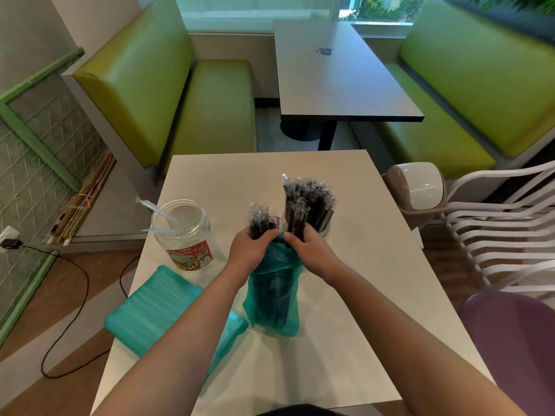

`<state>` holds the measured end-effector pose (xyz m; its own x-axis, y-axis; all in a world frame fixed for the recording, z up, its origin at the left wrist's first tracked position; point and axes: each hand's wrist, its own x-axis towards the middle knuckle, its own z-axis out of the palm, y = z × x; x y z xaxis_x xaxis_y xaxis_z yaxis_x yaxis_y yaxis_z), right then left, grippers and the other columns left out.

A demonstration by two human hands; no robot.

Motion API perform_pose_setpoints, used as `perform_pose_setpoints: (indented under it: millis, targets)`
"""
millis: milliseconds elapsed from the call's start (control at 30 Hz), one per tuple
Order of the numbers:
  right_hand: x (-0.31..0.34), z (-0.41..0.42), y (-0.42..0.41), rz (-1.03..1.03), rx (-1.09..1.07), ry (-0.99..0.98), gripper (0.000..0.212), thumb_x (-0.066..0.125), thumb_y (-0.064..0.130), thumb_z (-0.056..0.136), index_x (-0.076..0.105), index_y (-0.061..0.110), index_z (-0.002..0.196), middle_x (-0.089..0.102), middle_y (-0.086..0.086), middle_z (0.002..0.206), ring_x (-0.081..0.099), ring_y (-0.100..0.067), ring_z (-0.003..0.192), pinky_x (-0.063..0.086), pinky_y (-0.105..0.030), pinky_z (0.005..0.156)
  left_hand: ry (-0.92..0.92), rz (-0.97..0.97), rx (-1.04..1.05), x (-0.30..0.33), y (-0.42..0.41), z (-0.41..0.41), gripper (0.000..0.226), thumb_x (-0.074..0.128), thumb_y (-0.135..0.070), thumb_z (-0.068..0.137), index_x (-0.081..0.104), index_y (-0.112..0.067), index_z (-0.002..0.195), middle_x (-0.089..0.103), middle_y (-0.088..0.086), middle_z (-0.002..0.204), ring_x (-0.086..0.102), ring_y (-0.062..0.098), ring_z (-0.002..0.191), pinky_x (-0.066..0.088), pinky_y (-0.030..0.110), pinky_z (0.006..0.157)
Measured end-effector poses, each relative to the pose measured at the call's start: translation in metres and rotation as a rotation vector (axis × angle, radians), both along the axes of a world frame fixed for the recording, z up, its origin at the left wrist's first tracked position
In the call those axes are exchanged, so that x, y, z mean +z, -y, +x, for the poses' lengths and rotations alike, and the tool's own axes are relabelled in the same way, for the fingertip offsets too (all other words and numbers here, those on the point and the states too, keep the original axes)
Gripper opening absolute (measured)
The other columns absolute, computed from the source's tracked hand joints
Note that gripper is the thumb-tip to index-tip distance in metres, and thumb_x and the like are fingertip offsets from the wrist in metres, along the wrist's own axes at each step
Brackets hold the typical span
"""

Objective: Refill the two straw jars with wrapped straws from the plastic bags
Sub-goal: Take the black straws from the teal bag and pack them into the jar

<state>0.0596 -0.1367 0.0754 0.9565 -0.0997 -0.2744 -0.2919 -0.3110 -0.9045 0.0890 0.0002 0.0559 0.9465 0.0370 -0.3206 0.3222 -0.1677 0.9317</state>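
Observation:
A teal plastic bag [271, 298] of black wrapped straws stands upright in the middle of the white table [360, 265]. My left hand [250, 252] grips a small bunch of black straws [260, 222] sticking out of the bag's mouth. My right hand [312, 250] holds a larger bunch of black straws [309, 205] that stands in the second jar [326, 231], mostly hidden behind my hand. A clear jar [183, 232] with a red label sits at the left and holds one clear wrapped straw [156, 210]. A second teal bag [162, 307] lies flat at the table's left edge.
A beige swing-lid bin [416, 189] stands just right of the table, with a white slatted chair [504, 229] beyond it. Green booth seats [168, 94] and a grey table [339, 73] lie behind. A black cable [75, 310] runs across the floor at left.

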Motion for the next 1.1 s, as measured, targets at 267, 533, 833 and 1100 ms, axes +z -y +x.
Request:
perform_pose_setpoints:
  millis: [267, 533, 833, 1100]
  targets:
    - [0.041, 0.021, 0.028, -0.121, -0.112, 0.258, 0.010, 0.051, 0.026, 0.100, 0.057, 0.018, 0.098, 0.065, 0.001, 0.093, 0.058, -0.015, 0.094, 0.045, -0.026, 0.081, 0.101, 0.169, -0.090, -0.005, 0.012, 0.009, 0.021, 0.069, -0.030, 0.086, 0.064, -0.018, 0.102, 0.069, 0.001, 0.096, 0.063, 0.019, 0.089, 0.047, 0.030, 0.073]
    - [0.105, 0.037, 0.048, -0.091, -0.194, 0.488, 0.013, 0.045, 0.025, 0.102, 0.049, 0.015, 0.110, 0.068, 0.003, 0.089, 0.058, 0.002, 0.081, 0.039, 0.001, 0.060, 0.121, 0.237, -0.118, -0.004, 0.027, 0.016, 0.027, 0.074, -0.036, 0.084, 0.059, -0.022, 0.101, 0.062, -0.008, 0.091, 0.058, 0.013, 0.084, 0.040, 0.023, 0.063]
    - [0.085, 0.038, 0.055, -0.335, -0.192, 0.478, 0.016, 0.056, 0.024, 0.097, 0.060, 0.016, 0.110, 0.056, 0.005, 0.096, 0.052, -0.005, 0.085, 0.043, -0.014, 0.078, 0.157, 0.277, -0.064, -0.010, 0.037, 0.022, 0.038, 0.079, -0.038, 0.075, 0.065, -0.018, 0.104, 0.067, 0.001, 0.103, 0.063, 0.021, 0.095, 0.053, 0.040, 0.084]
    - [0.004, 0.030, 0.054, -0.843, -0.143, 0.322, 0.039, 0.067, 0.049, 0.085, 0.063, 0.010, 0.085, 0.041, -0.004, 0.103, 0.037, -0.023, 0.101, 0.043, -0.034, 0.088, 0.129, 0.221, -0.066, -0.006, 0.036, 0.018, 0.028, 0.079, -0.034, 0.079, 0.060, -0.027, 0.099, 0.066, -0.007, 0.097, 0.061, 0.014, 0.088, 0.046, 0.026, 0.074]
